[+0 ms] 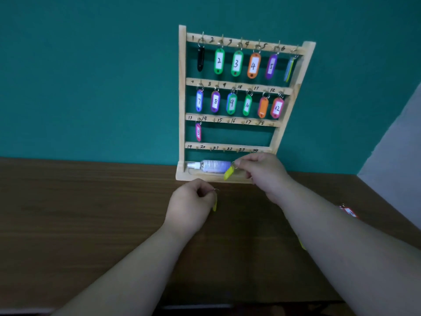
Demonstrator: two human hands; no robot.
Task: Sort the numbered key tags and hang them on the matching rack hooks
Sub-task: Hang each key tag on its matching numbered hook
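Observation:
A wooden key rack (182,99) with numbered hooks leans against the teal wall. Its top two rows are filled with coloured tags, and one pink tag (198,132) hangs at the left of the third row. My right hand (262,172) pinches the ring of a yellow tag (228,173) in front of the rack's bottom shelf. My left hand (191,206), lower and to the left over the table, pinches the ring of a second yellow tag (214,204) that hangs edge-on. The numbers on both yellow tags are hidden.
A small clear spray bottle (209,166) lies on the rack's bottom shelf. A red tag (348,211) lies on the brown wooden table (91,224) at the right, and a yellow scrap (301,245) shows beside my right forearm. A pale wall rises at the far right.

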